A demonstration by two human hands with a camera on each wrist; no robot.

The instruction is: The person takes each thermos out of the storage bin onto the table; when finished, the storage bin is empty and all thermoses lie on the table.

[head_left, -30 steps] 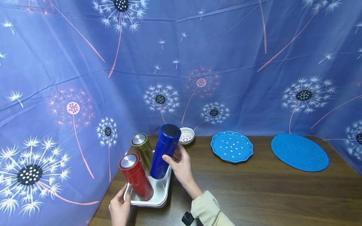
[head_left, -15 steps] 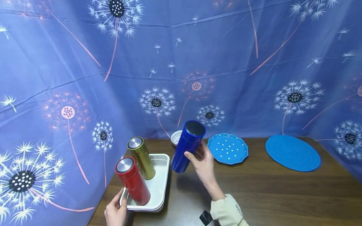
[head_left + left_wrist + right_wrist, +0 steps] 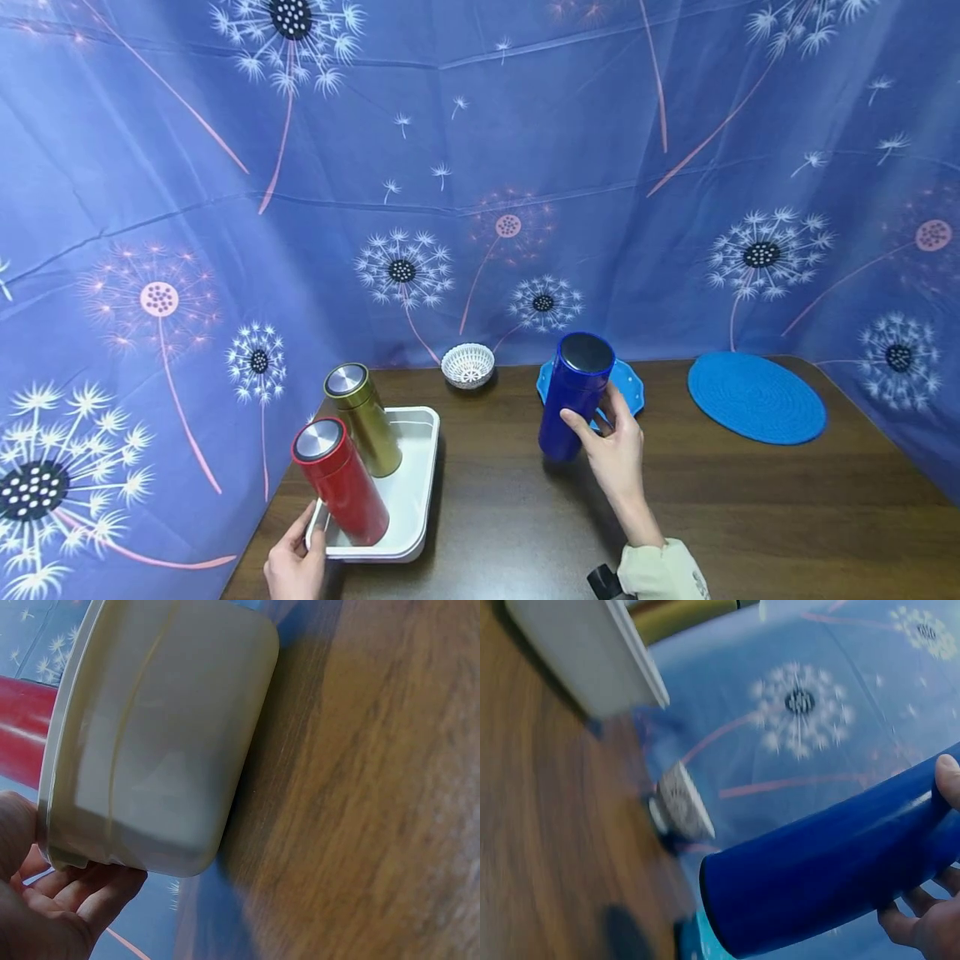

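Leftmost, I see the left hand [image 3: 295, 565] pinching the white tray [image 3: 418, 450] at its rim, red bottle [image 3: 347, 492] and gold bottle [image 3: 372, 433] standing inside; rightward, the right hand [image 3: 618, 457] curls round a blue bottle [image 3: 566, 408], raised above the table [image 3: 510, 517].

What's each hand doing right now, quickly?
Left hand: closed, holding the white tub by its edge.
Right hand: closed, holding the blue bottle.

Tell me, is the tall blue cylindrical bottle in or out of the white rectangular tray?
Out: the right hand holds the blue bottle above the brown wood-grain table, clearly apart from the white tray.
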